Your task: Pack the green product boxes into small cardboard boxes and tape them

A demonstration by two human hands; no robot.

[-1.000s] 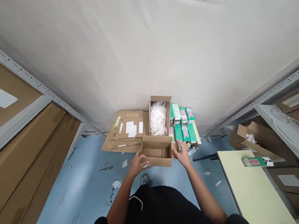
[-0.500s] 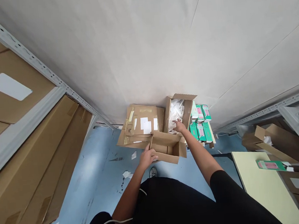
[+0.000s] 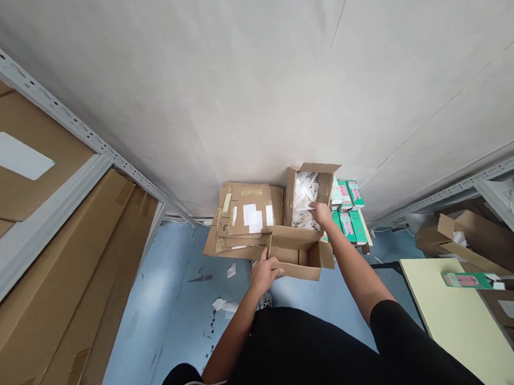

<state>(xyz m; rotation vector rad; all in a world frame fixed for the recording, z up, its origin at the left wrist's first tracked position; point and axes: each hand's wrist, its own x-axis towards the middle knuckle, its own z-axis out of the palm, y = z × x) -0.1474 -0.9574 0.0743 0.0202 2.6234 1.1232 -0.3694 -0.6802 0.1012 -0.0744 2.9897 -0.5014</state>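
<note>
My left hand (image 3: 264,273) is closed on the left end of an open cardboard box (image 3: 296,270) held in front of me; only bare cardboard shows inside. Beyond it stands a taller open carton (image 3: 325,188) filled with white paper scraps (image 3: 306,188). My right hand (image 3: 322,214) is inside this carton, near its right side, fingers closed around the end of a white strip of paper (image 3: 305,208). The fingertips are partly hidden.
Flattened cardboard (image 3: 245,217) with white labels is stacked left of the carton. Green and pink boxes (image 3: 351,223) stand to its right. Shelves with large cartons (image 3: 60,291) rise on the left; a pale table (image 3: 460,319) with one green box (image 3: 466,280) is at right.
My right hand has closed among the scraps, with a white strip now at its fingers. My left hand and the held box have shifted a little to the right.
</note>
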